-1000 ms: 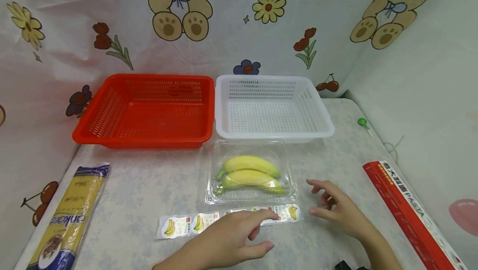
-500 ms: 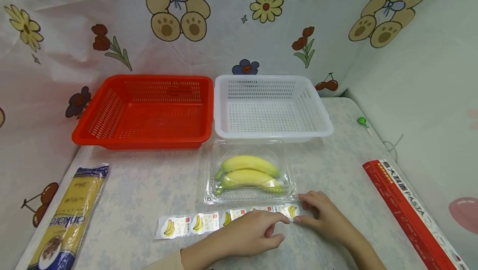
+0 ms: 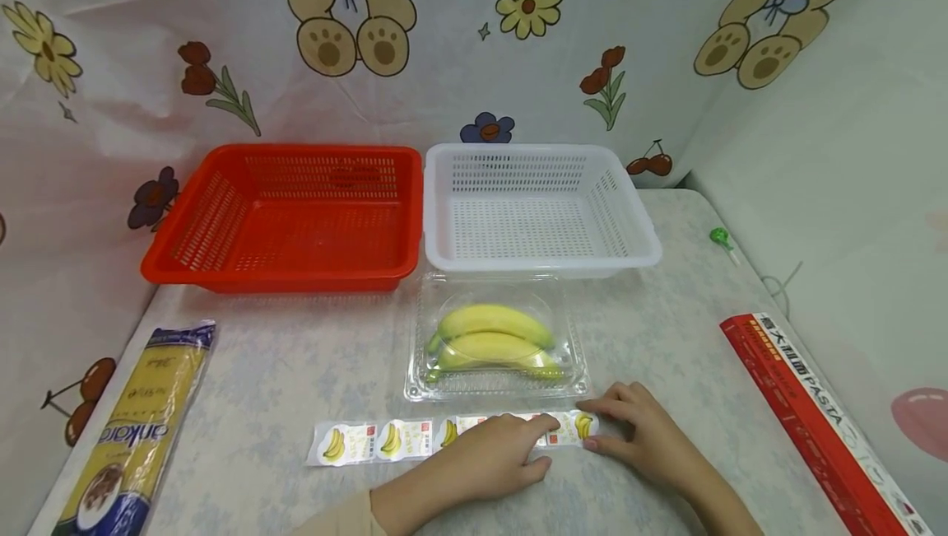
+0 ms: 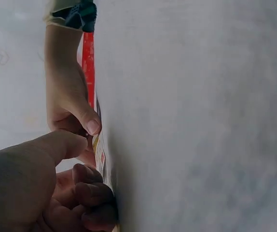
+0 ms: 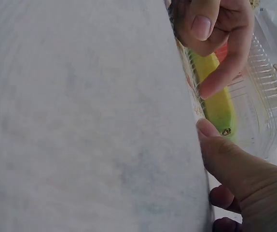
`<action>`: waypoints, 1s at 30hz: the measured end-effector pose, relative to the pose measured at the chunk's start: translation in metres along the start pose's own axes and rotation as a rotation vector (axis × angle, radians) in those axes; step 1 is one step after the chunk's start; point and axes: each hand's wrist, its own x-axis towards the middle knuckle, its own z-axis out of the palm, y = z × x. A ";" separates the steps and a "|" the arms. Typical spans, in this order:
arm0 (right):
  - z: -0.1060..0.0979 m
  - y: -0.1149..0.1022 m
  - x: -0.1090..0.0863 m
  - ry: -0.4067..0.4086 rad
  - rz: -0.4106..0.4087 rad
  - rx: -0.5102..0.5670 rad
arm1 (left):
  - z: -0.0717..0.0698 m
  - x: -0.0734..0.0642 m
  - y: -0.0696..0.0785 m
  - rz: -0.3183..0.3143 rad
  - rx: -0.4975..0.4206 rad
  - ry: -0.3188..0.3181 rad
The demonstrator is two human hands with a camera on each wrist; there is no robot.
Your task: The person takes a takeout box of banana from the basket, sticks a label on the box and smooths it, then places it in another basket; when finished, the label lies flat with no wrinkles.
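Note:
A strip of banana stickers [image 3: 370,441] lies flat on the table in front of a clear clamshell box [image 3: 570,371] holding two bananas [image 3: 492,337]. My left hand [image 3: 544,441] rests on the strip's right part, its curled fingertips holding it down; the left wrist view shows them against the strip's edge [image 4: 99,150]. My right hand [image 3: 592,431] pinches the strip's right end between thumb and fingers. In the right wrist view my right thumb [image 5: 208,130] sits at the strip's edge, with a banana [image 5: 218,104] behind it.
A red basket [image 3: 281,277] and a white basket [image 3: 541,263] stand side by side behind the box. A spaghetti pack [image 3: 141,429] lies at the left edge, a red pasta box [image 3: 807,412] at the right. A small green object [image 3: 718,237] sits far right.
My right hand has come in from the right and taken the strip's end. My left hand has slid slightly forward and settled on the strip.

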 end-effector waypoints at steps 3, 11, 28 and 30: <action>-0.001 -0.001 -0.003 -0.001 -0.018 0.008 | 0.004 0.001 0.000 -0.017 0.026 0.023; 0.000 -0.002 -0.008 0.005 -0.086 0.069 | 0.013 0.004 0.005 0.021 0.160 0.120; 0.000 -0.003 -0.007 -0.005 -0.100 0.118 | 0.020 0.015 0.014 0.031 0.170 0.127; 0.000 -0.004 -0.007 -0.012 -0.093 0.114 | 0.020 0.016 0.014 0.010 0.144 0.123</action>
